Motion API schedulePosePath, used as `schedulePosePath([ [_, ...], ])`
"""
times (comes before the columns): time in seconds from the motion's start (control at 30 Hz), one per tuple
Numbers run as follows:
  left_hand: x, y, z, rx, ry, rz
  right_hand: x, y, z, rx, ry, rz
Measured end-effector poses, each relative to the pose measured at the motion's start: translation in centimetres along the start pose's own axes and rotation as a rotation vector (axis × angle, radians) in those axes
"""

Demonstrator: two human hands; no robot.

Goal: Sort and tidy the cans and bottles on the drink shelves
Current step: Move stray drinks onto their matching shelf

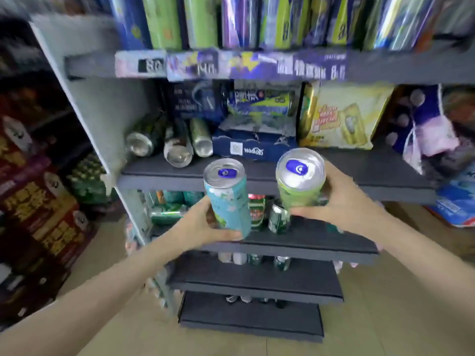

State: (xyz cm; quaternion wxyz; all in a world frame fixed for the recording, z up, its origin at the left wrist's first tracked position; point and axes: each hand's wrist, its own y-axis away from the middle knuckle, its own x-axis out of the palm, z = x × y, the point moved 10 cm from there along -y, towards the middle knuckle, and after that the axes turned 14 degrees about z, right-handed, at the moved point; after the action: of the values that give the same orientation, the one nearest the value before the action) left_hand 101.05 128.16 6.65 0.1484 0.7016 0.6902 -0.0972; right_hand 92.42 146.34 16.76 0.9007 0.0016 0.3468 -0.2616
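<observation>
Centre frame: tall light-blue aluminium can (228,199) left of tall green aluminium can (299,185), apart, both before the dark grey shelf board (385,181). On that board, behind: three toppled silver-ended cans (177,142) left of navy cardboard carton (253,147); yellow plastic-wrapped multipack (344,116) right of carton.

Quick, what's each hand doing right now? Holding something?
Left hand: closed around the light blue can, held upright.
Right hand: closed around the green can, also upright.
</observation>
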Motion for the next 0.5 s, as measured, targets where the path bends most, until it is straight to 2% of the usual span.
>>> schedulePosePath([
  [0.1,-5.8,2.1,-7.8,0.122,-0.096,-0.104,-3.4,-2.7,7.9,-0.09,-0.068,-0.115],
  [0.2,-9.8,3.7,-13.4,0.212,-0.11,-0.196,-5.8,-4.5,12.9,-0.184,-0.136,-0.235],
  [0.33,-13.4,4.6,-17.5,0.263,-0.14,-0.257,-7.6,-6.9,16.6,-0.274,-0.156,-0.288],
  [0.5,-18.3,5.5,-20.7,0.275,-0.179,-0.45,-10.2,-11.5,17.8,-0.304,-0.161,-0.343],
])
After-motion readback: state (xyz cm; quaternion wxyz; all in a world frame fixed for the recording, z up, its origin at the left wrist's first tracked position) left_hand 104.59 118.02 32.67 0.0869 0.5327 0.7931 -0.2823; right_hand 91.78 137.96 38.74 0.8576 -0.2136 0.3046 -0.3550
